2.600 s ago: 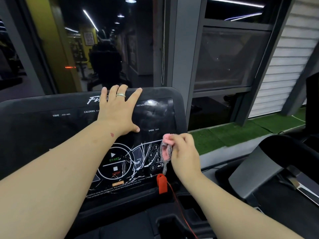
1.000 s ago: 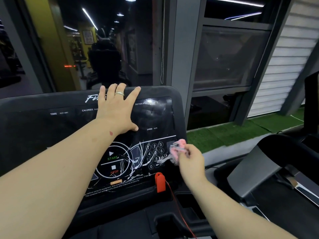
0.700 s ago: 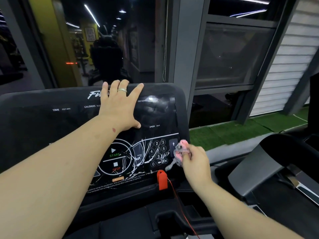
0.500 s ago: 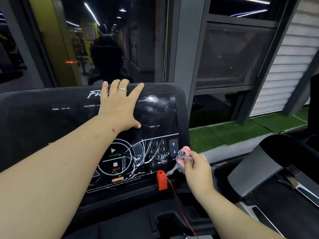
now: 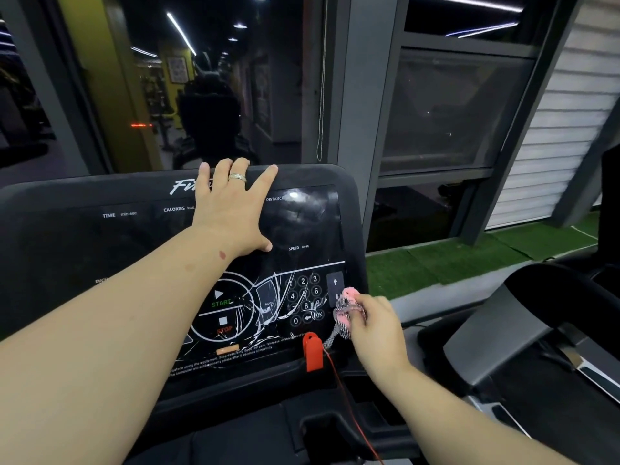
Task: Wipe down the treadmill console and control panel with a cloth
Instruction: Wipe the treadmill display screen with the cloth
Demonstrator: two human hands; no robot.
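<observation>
At the upper left of your view was a dark glass pane reflecting ceiling light strips and a yellow wall. A grey pillar stood at top centre — a thin cord hung just left of it. Green turf and white slatted shutters lay right.

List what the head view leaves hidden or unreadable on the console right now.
- Logo: its end is hidden by the left hand.
- Calories readout: covered by that hand.
- Arrow key: lower arrow is hidden by the cloth in the right hand.
- Small print: too small and glared to read.
- Console's left end: cut off by the frame edge.
</observation>
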